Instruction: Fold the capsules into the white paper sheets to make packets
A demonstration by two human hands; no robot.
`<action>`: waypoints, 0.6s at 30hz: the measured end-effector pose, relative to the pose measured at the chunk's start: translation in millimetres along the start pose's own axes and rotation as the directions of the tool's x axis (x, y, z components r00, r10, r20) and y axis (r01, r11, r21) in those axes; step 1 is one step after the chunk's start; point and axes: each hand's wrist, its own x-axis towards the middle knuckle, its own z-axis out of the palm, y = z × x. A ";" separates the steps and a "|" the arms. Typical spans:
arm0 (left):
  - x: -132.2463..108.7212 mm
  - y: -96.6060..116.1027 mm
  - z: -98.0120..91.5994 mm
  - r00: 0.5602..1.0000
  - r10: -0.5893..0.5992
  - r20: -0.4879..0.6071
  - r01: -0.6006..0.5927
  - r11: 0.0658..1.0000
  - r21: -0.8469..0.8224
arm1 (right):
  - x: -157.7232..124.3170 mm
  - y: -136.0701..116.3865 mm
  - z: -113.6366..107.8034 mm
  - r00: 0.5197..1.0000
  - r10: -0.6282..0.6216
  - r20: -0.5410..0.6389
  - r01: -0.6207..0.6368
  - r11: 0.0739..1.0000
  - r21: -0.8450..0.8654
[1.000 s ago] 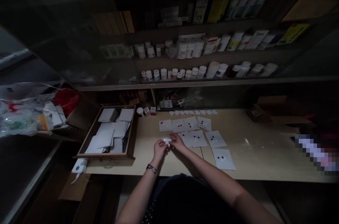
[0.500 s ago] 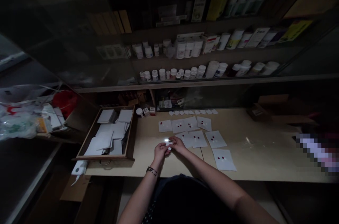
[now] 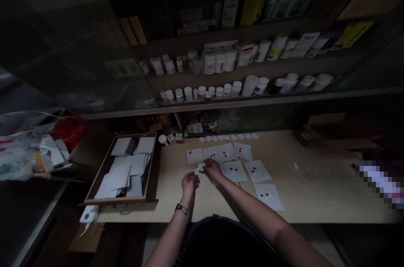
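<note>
My right hand (image 3: 212,170) is closed on a small white packet (image 3: 201,167) above the wooden counter (image 3: 176,199). My left hand (image 3: 190,182), with a bracelet at the wrist, is just to the left and nearer me, its fingers curled together; what they hold, if anything, is too small to make out. Around my right hand lie several white paper squares, such as one at the near right (image 3: 269,202) and one at the back left (image 3: 195,156), bearing small dark red and pale pills. Behind them runs a row of small folded white packets (image 3: 233,137).
An open wooden drawer (image 3: 152,182) with stacked white papers stands at the left. Shelves of bottles (image 3: 221,62) and boxes rise behind. A cardboard box (image 3: 328,132) sits at the back right, and bags (image 3: 19,149) lie far left.
My hands have moved apart. The small white packet, earlier between both hands, is now in my right hand, and my left hand has drawn back slightly. The view has shifted a little.
</note>
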 end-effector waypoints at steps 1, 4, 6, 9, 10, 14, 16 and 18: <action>3.3 0.8 -1.0 1.000 0.006 -0.016 -0.006 1.000 0.000 | 16.3 -6.6 -3.8 0.997 -0.038 -0.068 0.031 0.995 -0.095; 11.1 2.5 -7.8 0.999 0.017 -0.031 -0.016 1.000 0.019 | 69.1 -27.7 -10.0 0.984 -0.125 -0.130 0.080 0.949 -0.306; 12.6 2.9 -14.5 0.999 0.026 -0.046 -0.025 0.999 0.020 | 100.7 -38.3 -7.0 0.983 -0.141 -0.119 0.093 0.935 -0.342; 10.1 3.2 -24.9 0.997 0.036 -0.065 -0.034 0.999 0.042 | 133.2 -44.5 5.0 0.985 -0.152 -0.085 0.106 0.912 -0.395; 9.1 3.2 -27.9 0.997 0.043 -0.066 -0.040 0.998 0.052 | 139.5 -44.4 9.2 0.985 -0.155 -0.071 0.112 0.903 -0.414; 9.9 0.9 -35.8 0.996 0.054 -0.068 -0.047 0.994 0.097 | 146.6 -40.6 17.7 0.986 -0.161 -0.044 0.120 0.869 -0.480; 13.4 -1.2 -37.1 0.996 0.056 -0.075 -0.045 0.990 0.132 | 143.3 -41.1 16.1 0.984 -0.168 -0.055 0.116 0.849 -0.515; 16.7 -2.0 -37.0 0.995 0.069 -0.071 -0.054 0.980 0.193 | 137.0 -44.4 11.8 0.979 -0.197 -0.060 0.129 0.815 -0.565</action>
